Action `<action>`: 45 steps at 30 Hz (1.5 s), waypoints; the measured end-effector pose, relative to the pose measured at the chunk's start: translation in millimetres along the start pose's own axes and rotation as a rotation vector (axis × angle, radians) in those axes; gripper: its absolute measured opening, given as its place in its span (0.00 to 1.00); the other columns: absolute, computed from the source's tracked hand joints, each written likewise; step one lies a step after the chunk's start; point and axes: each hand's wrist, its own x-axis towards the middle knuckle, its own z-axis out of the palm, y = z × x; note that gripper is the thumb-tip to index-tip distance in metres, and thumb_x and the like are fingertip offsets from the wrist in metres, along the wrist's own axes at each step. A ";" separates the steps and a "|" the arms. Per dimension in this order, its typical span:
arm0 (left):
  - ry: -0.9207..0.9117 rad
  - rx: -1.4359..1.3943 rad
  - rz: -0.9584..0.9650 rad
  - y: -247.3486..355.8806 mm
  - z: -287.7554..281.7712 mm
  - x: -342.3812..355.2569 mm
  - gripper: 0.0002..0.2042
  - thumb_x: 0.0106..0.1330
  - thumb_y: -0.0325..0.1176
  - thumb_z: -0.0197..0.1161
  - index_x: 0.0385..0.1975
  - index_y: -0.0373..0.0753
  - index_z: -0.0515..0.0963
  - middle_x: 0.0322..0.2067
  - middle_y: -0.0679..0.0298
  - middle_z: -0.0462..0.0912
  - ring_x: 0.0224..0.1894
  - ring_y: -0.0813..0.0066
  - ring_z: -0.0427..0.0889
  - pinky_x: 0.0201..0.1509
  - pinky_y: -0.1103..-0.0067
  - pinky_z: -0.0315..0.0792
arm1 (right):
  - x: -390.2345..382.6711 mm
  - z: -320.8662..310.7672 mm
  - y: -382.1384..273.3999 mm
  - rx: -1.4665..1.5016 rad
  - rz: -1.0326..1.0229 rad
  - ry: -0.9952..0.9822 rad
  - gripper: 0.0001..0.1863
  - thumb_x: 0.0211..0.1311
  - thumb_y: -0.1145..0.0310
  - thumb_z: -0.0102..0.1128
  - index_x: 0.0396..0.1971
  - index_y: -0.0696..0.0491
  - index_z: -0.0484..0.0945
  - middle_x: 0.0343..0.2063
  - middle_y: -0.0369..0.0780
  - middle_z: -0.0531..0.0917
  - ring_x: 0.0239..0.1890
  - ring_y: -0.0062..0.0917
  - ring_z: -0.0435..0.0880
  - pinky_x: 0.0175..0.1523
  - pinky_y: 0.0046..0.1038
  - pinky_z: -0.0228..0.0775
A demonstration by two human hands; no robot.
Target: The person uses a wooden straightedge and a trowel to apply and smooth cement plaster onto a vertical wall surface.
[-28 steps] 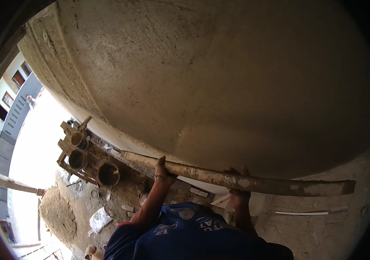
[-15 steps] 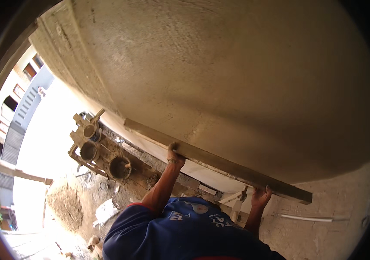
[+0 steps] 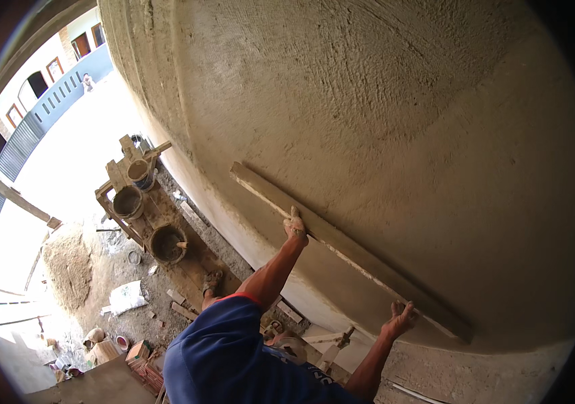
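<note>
A long wooden straightedge (image 3: 351, 259) lies against the wet, plastered wall (image 3: 395, 175), slanting from upper left down to lower right. My left hand (image 3: 295, 227) is closed around its lower edge, left of the middle, with mortar on the fingers. Toward the right end, my right hand (image 3: 398, 320) bears on that same lower edge with thumb and fingers pointing up; part of its grip is hard to see. Above the straightedge the plaster shows rough, ridged patches, while the surface toward the right looks smoother.
At left, a plank platform (image 3: 196, 252) carries several mortar buckets (image 3: 167, 244), and my foot (image 3: 212, 281) shows on it. A sand heap (image 3: 66, 261), a white sack (image 3: 127, 298) and stacked bricks (image 3: 141, 357) lie below. A pale pipe (image 3: 417, 393) is near the lower right.
The straightedge has shifted on the wall and slants more steeply, both hands moving with it. My view has turned and moved, showing more rough plaster above and more ground at lower left.
</note>
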 end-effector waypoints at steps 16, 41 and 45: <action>0.218 0.263 0.034 28.9 40.8 -28.6 0.32 0.64 0.57 0.52 0.50 0.30 0.64 0.46 0.46 0.72 0.44 0.54 0.78 0.45 0.61 0.76 | 31.4 -84.2 -55.1 -1.567 -1.126 0.339 0.35 0.56 0.64 0.64 0.64 0.45 0.61 0.60 0.50 0.61 0.63 0.45 0.58 0.63 0.45 0.55; -0.140 0.236 1.083 421.0 220.7 -144.6 0.39 0.63 0.62 0.45 0.55 0.24 0.62 0.53 0.40 0.67 0.54 0.46 0.70 0.56 0.63 0.65 | 17.9 66.5 -141.6 -1.070 -1.261 -0.039 0.25 0.57 0.65 0.61 0.56 0.55 0.70 0.51 0.51 0.72 0.52 0.49 0.70 0.57 0.44 0.62; -0.325 0.022 1.073 493.1 245.2 -150.0 0.34 0.65 0.57 0.46 0.54 0.27 0.65 0.50 0.42 0.71 0.50 0.50 0.75 0.51 0.65 0.70 | -16.2 114.3 -197.1 -1.082 -1.287 -0.026 0.27 0.55 0.67 0.64 0.55 0.56 0.69 0.49 0.52 0.72 0.52 0.46 0.72 0.51 0.39 0.70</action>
